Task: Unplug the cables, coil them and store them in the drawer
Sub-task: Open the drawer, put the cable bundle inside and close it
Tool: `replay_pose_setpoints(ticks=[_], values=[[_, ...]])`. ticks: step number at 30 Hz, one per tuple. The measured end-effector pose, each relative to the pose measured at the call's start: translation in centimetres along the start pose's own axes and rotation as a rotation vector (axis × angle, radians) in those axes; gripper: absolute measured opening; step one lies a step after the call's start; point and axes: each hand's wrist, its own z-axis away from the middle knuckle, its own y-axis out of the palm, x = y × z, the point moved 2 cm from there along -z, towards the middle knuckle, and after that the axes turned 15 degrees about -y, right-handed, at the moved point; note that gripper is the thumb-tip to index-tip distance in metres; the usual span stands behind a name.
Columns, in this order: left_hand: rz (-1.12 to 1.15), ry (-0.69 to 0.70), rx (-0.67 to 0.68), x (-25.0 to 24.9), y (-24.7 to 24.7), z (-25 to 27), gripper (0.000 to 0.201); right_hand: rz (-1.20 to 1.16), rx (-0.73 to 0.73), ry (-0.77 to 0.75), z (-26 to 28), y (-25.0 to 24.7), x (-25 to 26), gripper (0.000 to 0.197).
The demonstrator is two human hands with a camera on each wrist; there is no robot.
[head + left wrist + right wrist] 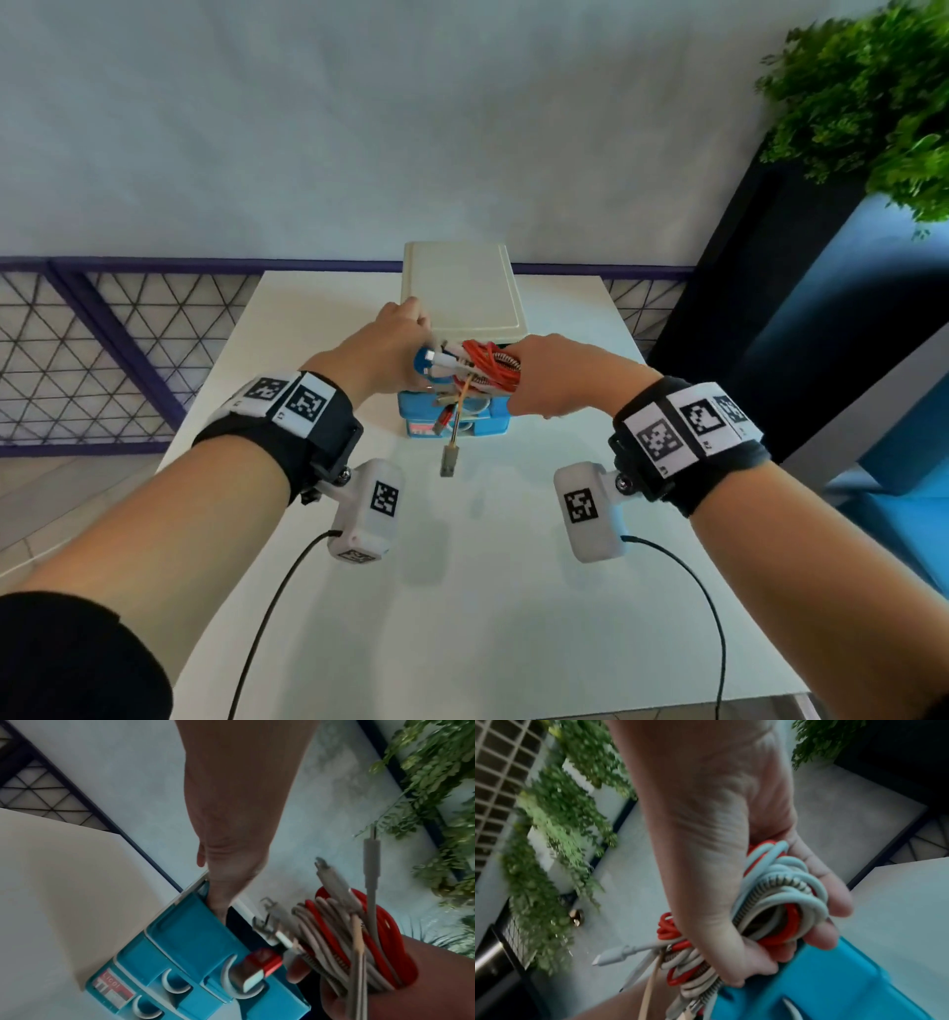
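A small drawer unit (462, 288) with a white top stands on the white table (462, 591); its blue top drawer (497, 407) (192, 933) (834, 983) is pulled out. My right hand (554, 375) (718, 862) grips a coiled bundle of red, white and striped cables (490, 365) (359, 943) (782, 902) just above that drawer. Loose plug ends hang from the bundle; one USB plug (448, 460) dangles in front of the lower drawers. My left hand (390, 349) (231, 841) holds the top drawer's left side, fingers inside, thumb outside.
Two more blue drawers (154, 990) sit shut below the top one. A leafy plant (873, 103) on a dark planter stands to the right, and a lattice fence (102, 360) runs behind the table on the left. Black leads trail from both wrist cameras.
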Motion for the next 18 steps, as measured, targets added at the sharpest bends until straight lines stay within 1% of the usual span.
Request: replay_pose_setpoints(ticks=[2, 3, 5, 6, 7, 8, 9, 10, 12, 13, 14, 16, 18], values=[[-0.017, -0.081, 0.086, -0.5, -0.4, 0.5, 0.063, -0.063, -0.011, 0.030, 0.6, -1.1, 0.0, 0.020], [-0.071, -0.106, 0.134, -0.6, -0.4, 0.6, 0.074, -0.092, -0.037, 0.051, 0.8, -1.7, -0.1, 0.017], [-0.211, -0.107, 0.219, -0.6, -0.2, 0.6, 0.095, -0.121, -0.165, 0.112, 0.7, -2.9, -0.3, 0.015], [-0.228, -0.110, 0.262, -0.5, -0.1, 0.6, 0.102, -0.097, -0.256, 0.147, 0.6, -3.4, -0.4, 0.019], [-0.202, -0.118, 0.295, -0.3, 0.0, 0.6, 0.104, -0.039, -0.343, 0.187, 0.5, -3.7, -0.4, 0.024], [-0.137, -0.124, 0.306, 0.0, 0.0, 0.6, 0.101, 0.045, -0.408, 0.226, 0.6, -3.7, -0.3, 0.028], [-0.052, -0.128, 0.292, 0.3, -0.2, 0.7, 0.091, 0.146, -0.445, 0.254, 0.6, -3.5, 0.0, 0.030], [0.049, -0.132, 0.259, 0.7, -0.4, 0.7, 0.077, 0.255, -0.452, 0.260, 0.5, -2.9, 0.2, 0.032], [0.235, -0.145, 0.164, 1.8, -0.8, 0.8, 0.044, 0.461, -0.404, 0.221, 0.2, -1.1, 0.9, 0.034], [0.295, -0.148, 0.114, 2.4, -0.9, 0.8, 0.033, 0.535, -0.362, 0.203, 0.0, -0.1, 1.2, 0.036], [0.328, -0.145, 0.079, 2.8, -0.9, 0.9, 0.027, 0.582, -0.321, 0.191, -0.2, 0.8, 1.4, 0.039], [0.372, -0.128, 0.046, 3.1, -0.8, 1.3, 0.025, 0.625, -0.226, 0.182, -0.7, 2.1, 1.8, 0.044], [0.425, -0.109, 0.032, 3.0, -0.8, 1.6, 0.023, 0.634, -0.138, 0.200, -1.1, 3.1, 2.2, 0.043]])
